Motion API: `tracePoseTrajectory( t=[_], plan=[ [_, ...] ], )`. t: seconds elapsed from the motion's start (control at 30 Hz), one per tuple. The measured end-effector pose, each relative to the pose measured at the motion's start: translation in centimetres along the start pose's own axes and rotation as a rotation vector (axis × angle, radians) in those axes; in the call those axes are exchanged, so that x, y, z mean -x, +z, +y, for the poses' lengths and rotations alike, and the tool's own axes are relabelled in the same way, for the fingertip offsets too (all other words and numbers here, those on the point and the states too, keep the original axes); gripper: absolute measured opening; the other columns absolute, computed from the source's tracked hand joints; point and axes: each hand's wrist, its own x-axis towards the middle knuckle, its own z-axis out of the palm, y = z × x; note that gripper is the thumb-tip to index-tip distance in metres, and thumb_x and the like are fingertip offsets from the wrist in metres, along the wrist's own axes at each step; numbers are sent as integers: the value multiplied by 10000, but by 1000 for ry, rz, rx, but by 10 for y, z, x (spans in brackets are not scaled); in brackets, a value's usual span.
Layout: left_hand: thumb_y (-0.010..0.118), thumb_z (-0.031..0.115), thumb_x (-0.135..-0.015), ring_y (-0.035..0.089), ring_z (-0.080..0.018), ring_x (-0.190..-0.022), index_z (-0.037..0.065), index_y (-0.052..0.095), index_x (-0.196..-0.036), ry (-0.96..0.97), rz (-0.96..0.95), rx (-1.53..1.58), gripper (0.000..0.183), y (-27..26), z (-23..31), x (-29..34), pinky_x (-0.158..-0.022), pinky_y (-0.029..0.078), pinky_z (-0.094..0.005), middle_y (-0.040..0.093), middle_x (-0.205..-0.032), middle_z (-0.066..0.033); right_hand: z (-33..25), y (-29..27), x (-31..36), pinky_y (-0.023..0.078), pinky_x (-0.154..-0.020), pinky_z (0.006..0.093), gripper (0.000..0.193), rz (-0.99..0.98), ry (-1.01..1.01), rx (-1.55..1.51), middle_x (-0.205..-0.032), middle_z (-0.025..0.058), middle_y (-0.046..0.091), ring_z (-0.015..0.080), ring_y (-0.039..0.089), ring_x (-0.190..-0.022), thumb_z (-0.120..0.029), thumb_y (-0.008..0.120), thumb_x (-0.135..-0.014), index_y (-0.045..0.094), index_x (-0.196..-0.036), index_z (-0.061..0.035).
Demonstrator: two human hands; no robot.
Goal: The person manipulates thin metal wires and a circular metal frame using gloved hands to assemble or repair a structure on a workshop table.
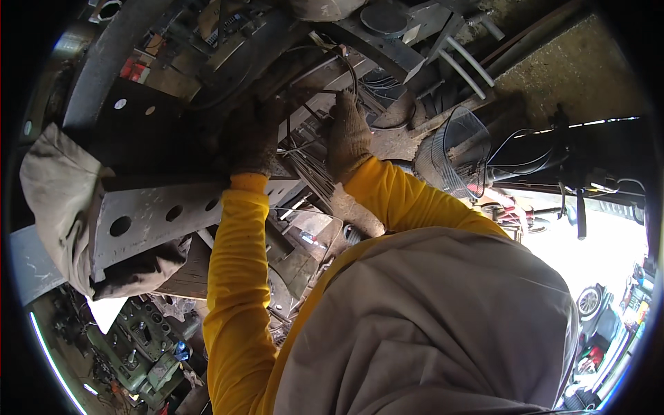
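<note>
Both my hands wear brown knit work gloves and reach out over a cluttered metalwork area. My left hand (252,137) is in deep shadow beside a long steel beam with round holes (149,216); its fingers cannot be made out. To its right, my right hand (349,130) is closed, its fingertips at a thin dark rod (319,92) that stretches left toward the other hand. Whether the left hand also grips this rod is hidden. Beneath and between the hands lies a bundle of thin metal rods (312,174).
A wire mesh basket (453,152) stands right of my right forearm. Grey cloth (59,200) drapes over the beam's left end. Above is a steel frame with protruding bars (465,68). Green machinery (142,353) sits at lower left, and a parked bicycle (508,211) shows at right.
</note>
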Motion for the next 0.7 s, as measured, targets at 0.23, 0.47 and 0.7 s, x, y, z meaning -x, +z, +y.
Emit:
tracePoseTrajectory(
  t=[0.23,0.47,0.7],
  plan=[
    [552,524,-911,642,-401,-1028,114,656,-1174,29,72,-35,498,-4,1,-6,-884,492,-491,679,-1113,-212,18,-36,-36,459,-589,291,434,-116,-419,367,-787,50,543,139,529,-643,-420,398,-1061,605,-1274,-104],
    [559,508,-915,642,-386,-1034,112,653,-1178,-44,-21,11,485,-5,3,-2,-875,492,-483,678,-1122,-196,-43,-31,-33,450,-570,275,433,-189,74,248,-716,19,492,126,458,-548,-400,414,-1056,634,-1219,-65],
    [585,503,-903,657,-403,-947,120,672,-1131,-21,14,-47,455,-1,10,-2,-827,508,-489,698,-1029,-178,-30,-10,-18,492,-686,323,422,77,184,-343,-844,98,571,196,583,-762,-423,479,-1022,629,-1146,-49]
  ],
)
